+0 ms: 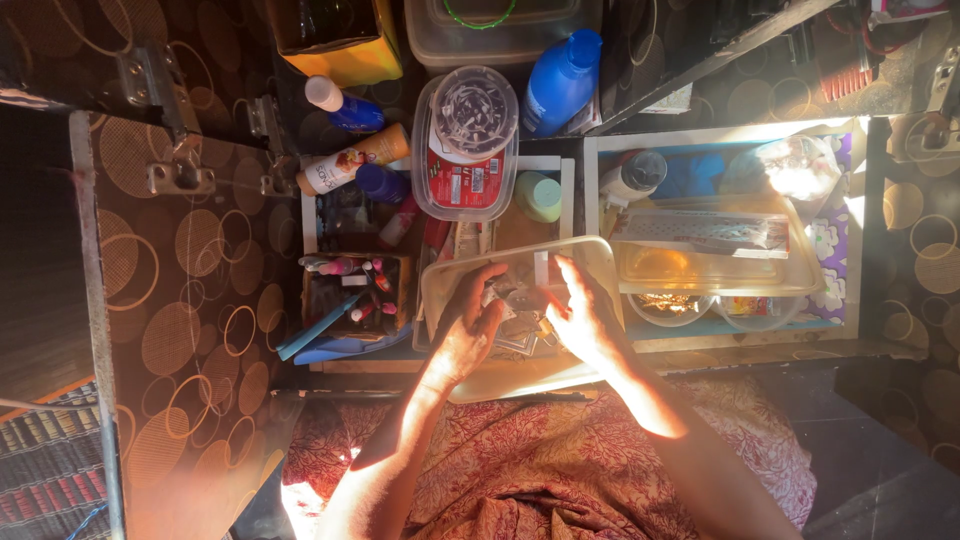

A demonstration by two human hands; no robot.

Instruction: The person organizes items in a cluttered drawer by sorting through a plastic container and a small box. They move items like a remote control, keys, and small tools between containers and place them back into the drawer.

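Observation:
A translucent plastic tub (447,272) rests at the front edge of an open drawer, filled with small foil packets (522,300). Both hands are inside it. My left hand (470,325) curls over the packets on the tub's left side and seems to pinch one. My right hand (585,318) lies on the right side with its fingers on the packets; whether it grips one is hidden.
Behind the tub stand a clear lidded container (466,140), a blue bottle (560,80), a tube (350,160) and a small box of nail polish bottles (355,295). A right compartment holds a shallow plastic tray (715,250). An open patterned cabinet door (190,300) is left.

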